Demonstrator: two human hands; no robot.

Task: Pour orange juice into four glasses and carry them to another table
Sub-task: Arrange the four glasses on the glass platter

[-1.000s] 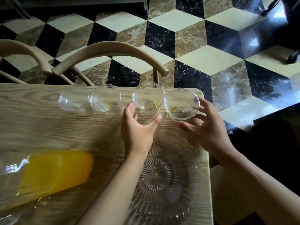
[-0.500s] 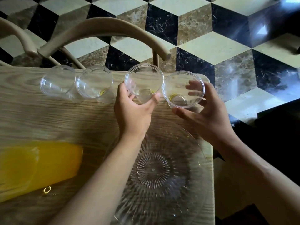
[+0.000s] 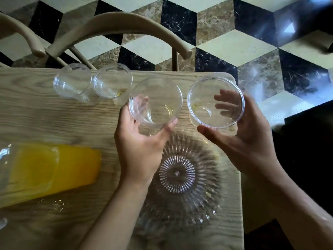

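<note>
A: Where do things stand?

B: The left hand (image 3: 138,150) is wrapped round one glass (image 3: 155,101), thumb on the near wall and fingers on the far side; the right hand (image 3: 239,130) grips a second glass (image 3: 215,102) the same way; both glasses hover just beyond the far rim of the clear plate (image 3: 180,204); they look empty but for a yellow trace at the bottom.

A: And the rest?

B: Two more glasses (image 3: 72,82) (image 3: 112,81) stand touching each other, further left of the plate; the juice jug (image 3: 54,170) is just left of the plate on the table (image 3: 45,114).

A: How should the step go?

B: I judge the glasses are headed for the plate; keep them upright, lower them gently, set them apart so rims do not knock, and leave room for the other two; release only once each base sits flat.
</note>
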